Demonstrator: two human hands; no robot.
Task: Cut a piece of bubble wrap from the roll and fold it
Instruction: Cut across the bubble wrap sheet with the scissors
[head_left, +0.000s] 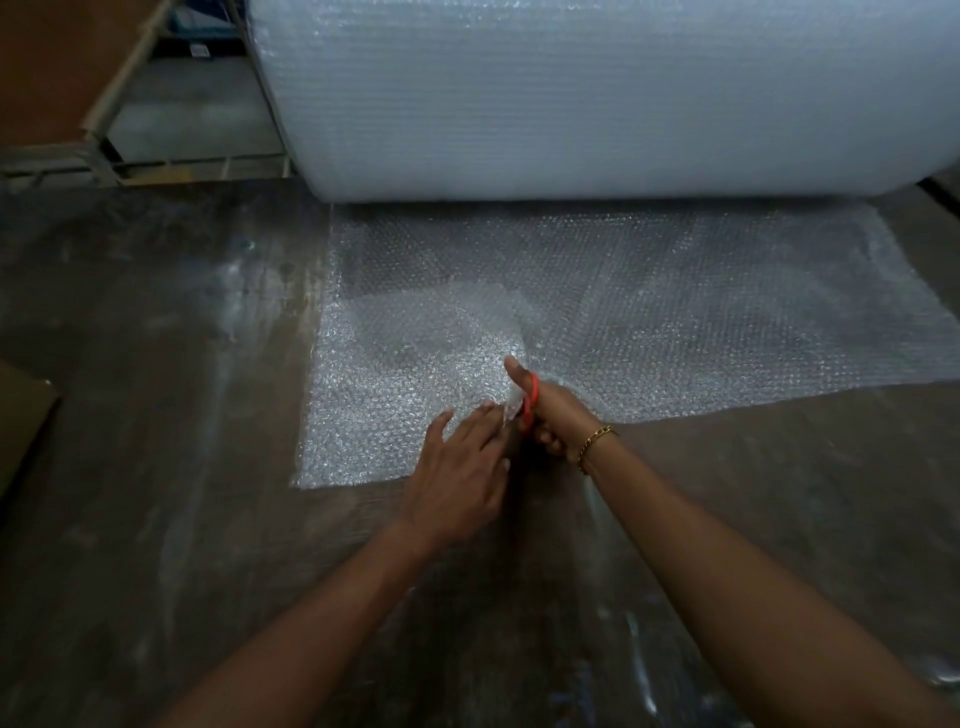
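Right hand tight around orange-handled scissors, seemingly; left hand flat on bubble wrap.

A scuffed dark surface meets a metal rack upper left.

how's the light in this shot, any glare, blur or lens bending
Head view: dim overall, the bubble wrap roll brightest and washed out; tiny glints speckle the unrolled sheet, pale sheen streaks the work surface; the right hand and scissors look slightly soft; the wide lens bows the roll's lower edge.
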